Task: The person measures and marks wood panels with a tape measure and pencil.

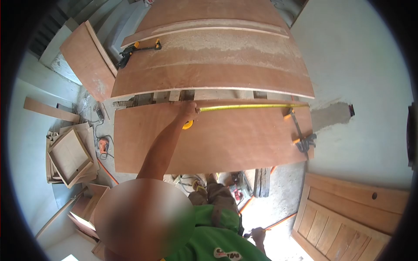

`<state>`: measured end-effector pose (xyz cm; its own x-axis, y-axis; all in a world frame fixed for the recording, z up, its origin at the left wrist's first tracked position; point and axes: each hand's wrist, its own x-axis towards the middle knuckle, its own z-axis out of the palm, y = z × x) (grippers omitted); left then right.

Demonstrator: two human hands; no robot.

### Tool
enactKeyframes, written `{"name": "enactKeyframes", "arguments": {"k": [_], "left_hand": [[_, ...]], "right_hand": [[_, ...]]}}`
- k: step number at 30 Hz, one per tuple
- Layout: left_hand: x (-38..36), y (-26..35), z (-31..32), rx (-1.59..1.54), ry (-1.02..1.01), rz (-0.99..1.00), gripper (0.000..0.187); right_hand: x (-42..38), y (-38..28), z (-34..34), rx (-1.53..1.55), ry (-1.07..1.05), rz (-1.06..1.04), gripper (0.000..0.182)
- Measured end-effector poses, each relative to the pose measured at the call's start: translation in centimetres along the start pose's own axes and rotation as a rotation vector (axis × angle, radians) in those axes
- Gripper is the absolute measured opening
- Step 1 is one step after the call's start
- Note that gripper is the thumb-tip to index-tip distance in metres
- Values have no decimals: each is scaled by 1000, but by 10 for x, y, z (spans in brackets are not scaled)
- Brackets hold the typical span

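My left hand (pixel 190 111) reaches over a wooden panel (pixel 235 143), its fingers closed on a tape measure (pixel 188 125) near the panel's far edge. The yellow tape blade (pixel 252 106) is drawn out to the right along that edge, up to the panel's right corner. A bar clamp (pixel 298 130) with orange pads grips the panel's right end. Down by my right side, my right hand (pixel 258 235) is closed around a small thin item with dark and orange parts, too small to name.
Beyond a gap lies a larger dusty wooden sheet (pixel 209 78) with another bar clamp (pixel 135 50). Left stand a leaning board (pixel 87 61), an orange power tool (pixel 103 145) and wooden frames (pixel 72 156). A panelled door (pixel 339 213) lies right, beside the wall (pixel 357 61).
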<state>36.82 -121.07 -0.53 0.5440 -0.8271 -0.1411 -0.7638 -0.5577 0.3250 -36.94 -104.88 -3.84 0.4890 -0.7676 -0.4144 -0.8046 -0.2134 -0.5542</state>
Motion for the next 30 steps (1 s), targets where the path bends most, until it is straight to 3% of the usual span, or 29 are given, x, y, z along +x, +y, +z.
{"name": "enactKeyframes", "arguments": {"k": [1,3,5,11,26,30], "left_hand": [[-5,4,-5,6,-19,7,27],[-4,11,-19,-47,-32,-66,27],[-3,15,-29,-17,-64,-77,27],[10,9,-21,-12,-108,-112,31],[43,-16,4,-35,-146,-151,35],[38,-12,-4,-133,-177,-252,39]], "right_hand": [[-10,13,7,-211,-55,-137,10],[-1,3,4,-54,-15,-133,11],[16,-25,2,544,5,566,13],[54,-70,-16,584,-3,482,13],[49,-48,-25,660,-87,501,11],[71,-58,-32,637,-127,501,11]]}}
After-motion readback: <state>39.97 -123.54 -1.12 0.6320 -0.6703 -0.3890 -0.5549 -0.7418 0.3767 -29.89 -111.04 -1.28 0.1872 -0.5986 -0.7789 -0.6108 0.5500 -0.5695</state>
